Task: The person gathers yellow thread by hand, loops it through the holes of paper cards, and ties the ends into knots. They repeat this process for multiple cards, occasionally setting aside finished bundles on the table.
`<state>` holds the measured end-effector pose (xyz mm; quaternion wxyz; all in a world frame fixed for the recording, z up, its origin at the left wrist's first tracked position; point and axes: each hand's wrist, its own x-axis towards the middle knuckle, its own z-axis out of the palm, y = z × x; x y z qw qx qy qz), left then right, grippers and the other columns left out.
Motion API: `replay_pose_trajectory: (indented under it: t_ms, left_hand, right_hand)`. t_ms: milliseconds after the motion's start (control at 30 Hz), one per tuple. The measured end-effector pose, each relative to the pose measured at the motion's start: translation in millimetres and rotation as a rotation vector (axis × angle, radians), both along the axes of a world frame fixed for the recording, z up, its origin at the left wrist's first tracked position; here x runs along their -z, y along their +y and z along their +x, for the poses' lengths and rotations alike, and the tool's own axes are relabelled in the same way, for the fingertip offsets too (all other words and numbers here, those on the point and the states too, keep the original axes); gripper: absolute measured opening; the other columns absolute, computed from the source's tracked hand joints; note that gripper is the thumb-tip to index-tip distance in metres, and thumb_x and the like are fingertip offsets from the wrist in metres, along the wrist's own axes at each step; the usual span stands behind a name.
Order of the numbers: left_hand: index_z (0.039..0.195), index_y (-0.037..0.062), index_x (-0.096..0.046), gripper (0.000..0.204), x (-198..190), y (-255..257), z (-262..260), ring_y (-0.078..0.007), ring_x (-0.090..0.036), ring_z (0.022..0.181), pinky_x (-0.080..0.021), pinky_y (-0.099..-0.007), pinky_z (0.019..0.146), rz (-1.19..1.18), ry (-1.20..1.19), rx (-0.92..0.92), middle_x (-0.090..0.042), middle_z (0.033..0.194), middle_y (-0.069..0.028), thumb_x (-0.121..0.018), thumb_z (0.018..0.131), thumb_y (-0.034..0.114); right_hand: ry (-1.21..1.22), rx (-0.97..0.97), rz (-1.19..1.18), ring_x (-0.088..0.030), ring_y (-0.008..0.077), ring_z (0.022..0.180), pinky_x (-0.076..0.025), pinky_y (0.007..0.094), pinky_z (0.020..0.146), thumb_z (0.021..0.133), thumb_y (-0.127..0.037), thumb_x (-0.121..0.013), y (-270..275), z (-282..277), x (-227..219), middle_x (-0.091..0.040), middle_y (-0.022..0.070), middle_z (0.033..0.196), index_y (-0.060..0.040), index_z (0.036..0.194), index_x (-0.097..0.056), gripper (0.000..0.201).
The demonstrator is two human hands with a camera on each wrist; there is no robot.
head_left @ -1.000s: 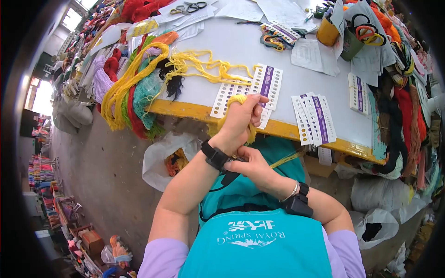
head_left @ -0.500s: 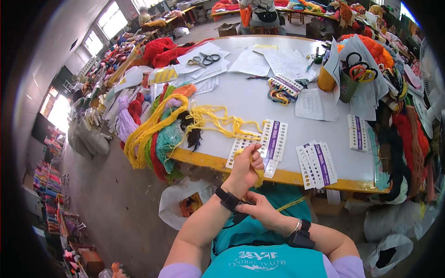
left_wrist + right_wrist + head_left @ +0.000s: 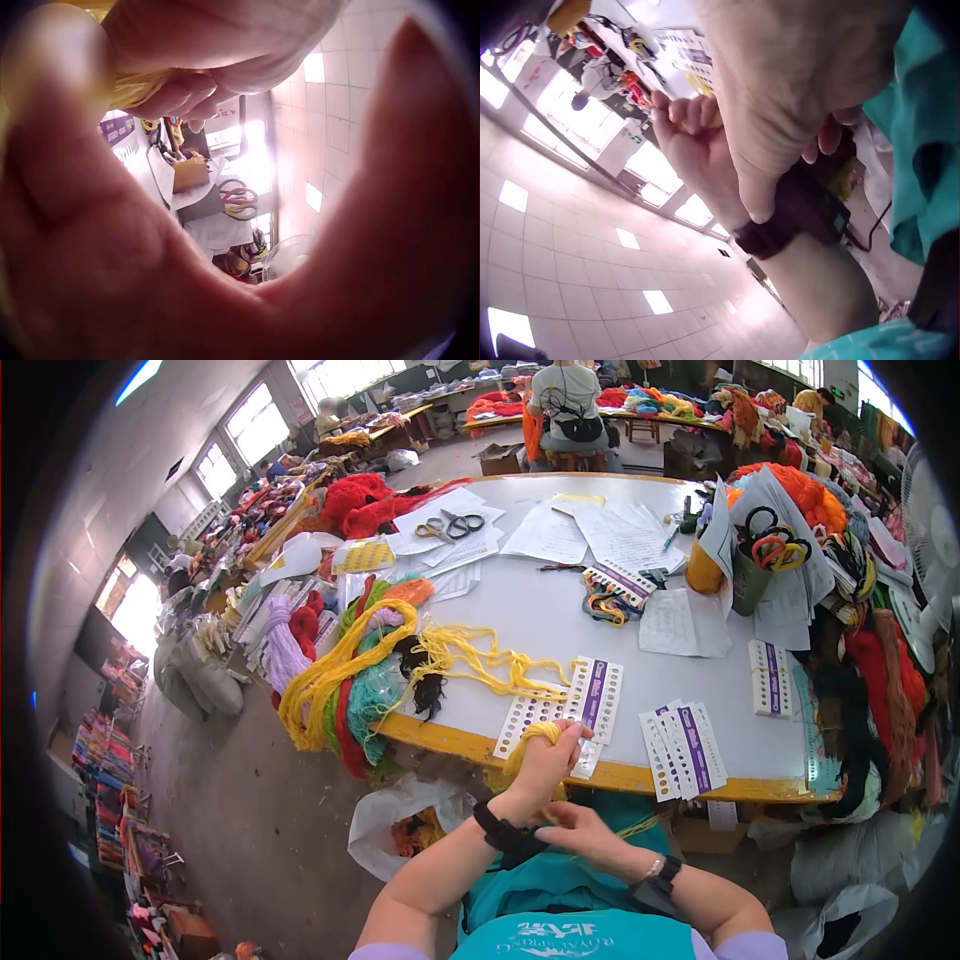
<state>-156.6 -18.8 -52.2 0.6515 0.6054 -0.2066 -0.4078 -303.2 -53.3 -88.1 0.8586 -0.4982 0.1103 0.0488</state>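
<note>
Yellow yarn (image 3: pixel 535 738) is looped round my left hand (image 3: pixel 545 765), whose fingers curl over it at the table's front edge. Close below, my right hand (image 3: pixel 590 836) is bent at the left wrist, with a thin yellow strand (image 3: pixel 640 825) running off behind it. Yellow shows at its fingertips in the head view, partly hidden. In the right wrist view, its thumb (image 3: pixel 759 199) overlaps the black wrist strap (image 3: pixel 769 238). Punched cards with purple bands (image 3: pixel 595 705) lie just beyond the left hand. Loose yellow yarn (image 3: pixel 480 660) trails from the skeins towards them.
Colourful skeins (image 3: pixel 345 670) hang over the table's left corner. More cards (image 3: pixel 685 750) lie to the right. Papers, scissors (image 3: pixel 450 525) and a cup of scissors (image 3: pixel 755 575) stand farther back. A white plastic bag (image 3: pixel 385 830) is below the edge.
The head view has tilted up, showing more of the room. My left hand stays by the cards with yarn round it; my right hand remains at the left wrist, its thumb now off the strap's top.
</note>
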Motion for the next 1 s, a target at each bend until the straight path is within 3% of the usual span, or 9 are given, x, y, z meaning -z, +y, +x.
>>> replay_pose_trajectory:
  t_ms: [67,100,233,333,467,667,767,867,1000]
  left_hand:
    - [0.101,0.0029,-0.067,0.023,-6.5,4.4,2.4,-0.0034,-0.045,0.059,-0.037,-0.0195,0.055,0.058,-0.172,0.069,-0.049,0.066,0.0062,-0.053,0.102,0.021]
    - [0.106,0.0043,-0.07,0.021,-18.8,8.4,-0.2,-0.0076,-0.057,0.075,-0.046,-0.0218,0.066,0.093,-0.273,0.154,-0.061,0.08,0.0011,-0.057,0.099,0.019]
    - [0.117,0.0014,-0.067,0.026,-20.8,15.0,-12.4,-0.0192,-0.062,0.103,-0.052,-0.032,0.086,-0.022,-0.451,0.531,-0.064,0.115,-0.0108,-0.064,0.094,0.014]
    - [0.118,0.0009,-0.067,0.027,-35.6,13.9,-20.8,-0.0187,-0.062,0.101,-0.052,-0.0316,0.085,-0.037,-0.414,0.596,-0.065,0.112,-0.0103,-0.065,0.093,0.011]
    - [0.112,0.0025,-0.07,0.023,-37.0,12.1,-23.2,-0.0216,-0.064,0.092,-0.052,-0.0327,0.079,0.016,-0.423,0.543,-0.066,0.102,-0.0106,-0.068,0.089,0.008]
    - [0.091,0.005,-0.072,0.007,-45.7,12.4,-23.4,-0.0227,-0.063,0.081,-0.05,-0.0334,0.073,0.08,-0.716,0.467,-0.065,0.089,-0.0079,-0.069,0.087,0.009]
    - [0.093,0.0051,-0.069,0.009,-32.9,7.3,-20.2,-0.0162,-0.059,0.071,-0.048,-0.0289,0.067,-0.136,-0.765,0.396,-0.064,0.086,-0.006,-0.065,0.094,0.013]
    - [0.1,0.0066,-0.063,0.014,-27.6,11.1,-9.8,-0.0092,-0.053,0.062,-0.041,-0.024,0.056,-0.046,0.039,0.563,-0.061,0.083,-0.0028,-0.059,0.101,0.02]
    - [0.105,0.009,-0.059,0.017,-38.4,19.8,-2.1,-0.0034,-0.043,0.058,-0.032,-0.0201,0.05,-0.097,0.409,0.589,-0.053,0.079,0.0029,-0.053,0.105,0.025]
  right_hand:
    - [0.131,0.053,-0.102,-0.06,0.0133,0.109,-0.046,0.0285,0.097,0.09,-0.02,-0.072,-24.8,-11.4,-19.2,-0.067,0.0086,0.115,0.0039,0.124,-0.061,0.042]
    - [0.136,0.069,-0.097,-0.061,0.0107,0.098,-0.047,0.0255,0.088,0.091,-0.018,-0.071,-35.4,-17.3,-20.3,-0.068,0.0074,0.109,0.0035,0.12,-0.063,0.036]
    - [0.13,0.133,-0.033,-0.051,0.0029,0.066,-0.039,0.0178,0.059,0.094,-0.012,-0.066,-67.9,-34.4,-29.4,-0.068,0.0028,0.089,0.0009,0.108,-0.066,0.019]
    - [0.156,0.185,0.044,-0.041,0.0013,0.059,-0.03,0.0176,0.052,0.096,-0.011,-0.064,-74.1,-37.6,-48.8,-0.066,0.0012,0.084,-0.0008,0.104,-0.067,0.014]
    - [0.106,0.146,0.042,-0.049,0.0027,0.062,-0.036,0.0172,0.053,0.096,-0.011,-0.064,-80.6,-44.6,-38.4,-0.071,0.0049,0.092,0.0005,0.107,-0.067,0.016]
    - [0.102,0.118,0.048,-0.057,0.005,0.066,-0.039,0.0171,0.054,0.096,-0.011,-0.063,-82.8,-46.4,-44.6,-0.073,0.0078,0.095,0.0018,0.109,-0.068,0.019]
    - [0.139,0.105,0.134,-0.051,0.004,0.062,-0.036,0.0178,0.052,0.096,-0.012,-0.064,-82.2,-46.8,-52.3,-0.068,0.0047,0.084,0.0017,0.105,-0.069,0.017]
    - [0.096,0.127,0.289,-0.044,0.0034,0.058,-0.032,0.0192,0.051,0.098,-0.015,-0.062,-93.5,-57.9,-45.4,-0.058,-0.0003,0.072,0.001,0.097,-0.067,0.017]
    - [0.082,0.171,0.297,-0.039,0.0039,0.056,-0.029,0.0206,0.05,0.098,-0.016,-0.059,-113.0,-82.6,-35.0,-0.049,-0.003,0.066,-0.0007,0.086,-0.063,0.02]
